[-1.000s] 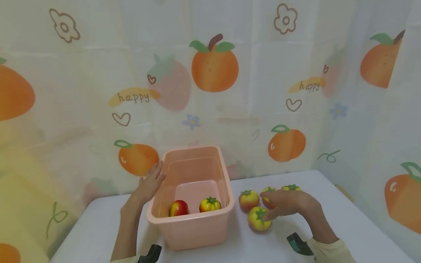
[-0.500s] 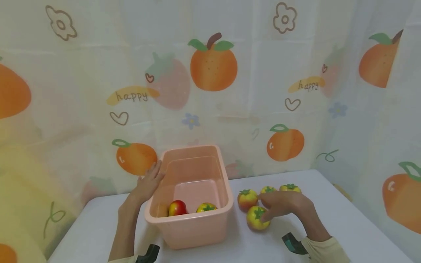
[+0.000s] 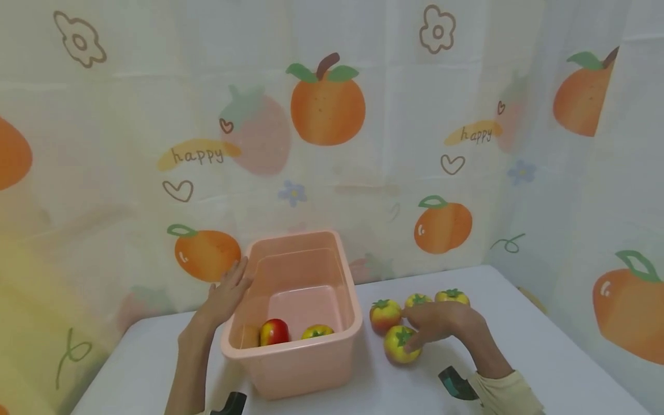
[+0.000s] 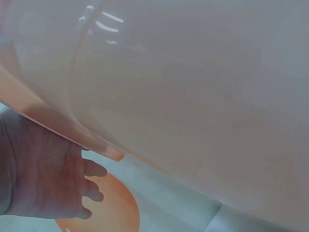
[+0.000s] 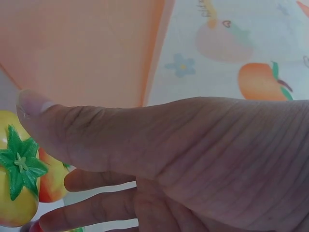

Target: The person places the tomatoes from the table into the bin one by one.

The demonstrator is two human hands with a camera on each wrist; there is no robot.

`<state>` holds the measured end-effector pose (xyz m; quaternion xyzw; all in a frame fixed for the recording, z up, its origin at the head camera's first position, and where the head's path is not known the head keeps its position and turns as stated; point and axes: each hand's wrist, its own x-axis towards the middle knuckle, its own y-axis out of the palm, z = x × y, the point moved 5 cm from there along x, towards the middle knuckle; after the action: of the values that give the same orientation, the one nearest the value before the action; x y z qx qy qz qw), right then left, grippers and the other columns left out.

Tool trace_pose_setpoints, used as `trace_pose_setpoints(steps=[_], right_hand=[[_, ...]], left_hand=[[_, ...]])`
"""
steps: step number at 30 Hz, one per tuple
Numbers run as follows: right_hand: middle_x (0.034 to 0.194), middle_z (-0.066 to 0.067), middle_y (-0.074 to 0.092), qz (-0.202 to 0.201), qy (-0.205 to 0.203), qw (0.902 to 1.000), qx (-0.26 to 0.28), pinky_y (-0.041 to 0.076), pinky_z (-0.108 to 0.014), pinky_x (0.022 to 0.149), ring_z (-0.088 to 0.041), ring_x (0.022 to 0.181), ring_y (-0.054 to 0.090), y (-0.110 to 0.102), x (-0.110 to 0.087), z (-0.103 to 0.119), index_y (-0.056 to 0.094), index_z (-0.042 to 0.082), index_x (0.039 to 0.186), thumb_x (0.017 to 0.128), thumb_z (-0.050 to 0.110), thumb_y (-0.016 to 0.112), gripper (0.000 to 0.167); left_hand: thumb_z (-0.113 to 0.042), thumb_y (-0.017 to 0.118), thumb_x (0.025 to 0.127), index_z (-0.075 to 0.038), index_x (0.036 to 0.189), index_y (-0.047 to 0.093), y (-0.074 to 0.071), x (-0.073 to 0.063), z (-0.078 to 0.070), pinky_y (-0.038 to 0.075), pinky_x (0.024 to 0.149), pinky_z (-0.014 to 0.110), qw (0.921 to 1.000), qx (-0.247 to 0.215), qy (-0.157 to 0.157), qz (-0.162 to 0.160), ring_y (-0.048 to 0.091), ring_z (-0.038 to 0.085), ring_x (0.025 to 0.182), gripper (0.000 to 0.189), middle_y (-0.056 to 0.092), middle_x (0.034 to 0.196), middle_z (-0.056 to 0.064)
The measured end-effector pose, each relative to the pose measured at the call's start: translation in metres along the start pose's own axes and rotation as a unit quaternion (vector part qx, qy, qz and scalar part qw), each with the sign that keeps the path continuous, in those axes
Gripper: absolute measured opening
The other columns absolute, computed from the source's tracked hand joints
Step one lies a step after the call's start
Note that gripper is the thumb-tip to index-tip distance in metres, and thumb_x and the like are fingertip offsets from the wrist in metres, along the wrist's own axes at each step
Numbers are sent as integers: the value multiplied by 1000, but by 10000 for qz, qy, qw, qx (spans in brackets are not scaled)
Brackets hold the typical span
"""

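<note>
A pink plastic bin (image 3: pixel 298 369) stands on the table. My left hand (image 3: pixel 223 300) lies against its left rim with fingers extended; in the left wrist view the bin's wall (image 4: pixel 193 96) fills most of the picture above that hand (image 4: pixel 43 169). Inside the bin are a red fruit (image 3: pixel 274 332) and a yellow one (image 3: pixel 317 332), partly hidden by the front wall. My right hand (image 3: pixel 438 323), fingers loosely extended, is over several yellow-red, tomato-like fruits. Its thumb overlaps the nearest fruit (image 3: pixel 395 353), whose green star-shaped leaf cap (image 5: pixel 21 164) shows beside the thumb tip.
Three more such fruits sit behind the nearest one: a left fruit (image 3: pixel 385 316), a middle fruit (image 3: pixel 417 300) and a right fruit (image 3: pixel 452 295). A fruit-printed curtain (image 3: pixel 384 230) hangs behind the white table (image 3: pixel 524 340). Dark devices are worn on both wrists.
The yellow fruit in the bin has shifted a little left and lower behind the front wall. The head view has turned slightly right. Both hands keep nearly the same places.
</note>
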<state>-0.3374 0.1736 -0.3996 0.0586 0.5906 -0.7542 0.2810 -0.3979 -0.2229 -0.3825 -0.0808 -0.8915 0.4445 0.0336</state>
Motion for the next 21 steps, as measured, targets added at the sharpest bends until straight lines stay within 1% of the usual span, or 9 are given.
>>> trace_pose_setpoints(steps=[3,7,10,13,18,20,21], right_hand=[[107,-3,68,27,91,10000,27,48,-59,111,-23,100,57,0,1,0,60,6,142,88,37,83,67],[110,-4,69,26,124,9999,59,49,-59,110,-23,100,58,1,1,0,61,7,141,87,37,84,65],[110,-3,70,30,87,9999,52,49,-59,109,-23,100,59,2,2,0,63,9,138,88,35,84,60],[112,-3,71,32,86,10000,35,48,-60,111,-23,102,61,2,3,1,64,10,136,88,34,84,57],[100,-2,67,2,180,9998,99,50,-57,107,-23,97,58,4,3,0,66,9,131,87,32,85,53],[102,-2,67,-6,240,9995,183,49,-58,108,-23,99,58,5,4,-1,67,10,130,86,31,85,52],[107,-3,69,-8,287,9993,237,48,-59,109,-23,103,59,6,5,-2,67,11,130,86,31,86,52]], left_hand=[[-50,24,112,-6,168,1,0,-1,0,-17,119,78,10000,-19,-3,21,-9,63,156,74,-5,173,29],[-49,24,112,-7,168,0,1,-1,0,-18,119,78,10000,-1,-8,42,-10,63,156,74,-5,174,29],[-47,24,112,-6,168,1,0,0,0,-18,119,79,10000,15,12,41,-10,63,156,73,-4,173,29],[-48,25,112,-6,168,1,0,0,1,-17,119,79,10000,28,10,33,-10,63,156,73,-4,173,30],[-52,24,111,-7,168,2,1,-1,1,-17,120,78,10000,21,-11,-3,-10,62,156,76,-3,174,28],[-54,25,111,-8,168,2,1,-2,1,-17,121,78,10000,1,-7,-21,-10,61,157,77,-3,174,27],[-54,25,111,-7,168,2,1,-2,1,-18,120,77,10000,-12,0,-15,-10,62,156,77,-3,174,27]])
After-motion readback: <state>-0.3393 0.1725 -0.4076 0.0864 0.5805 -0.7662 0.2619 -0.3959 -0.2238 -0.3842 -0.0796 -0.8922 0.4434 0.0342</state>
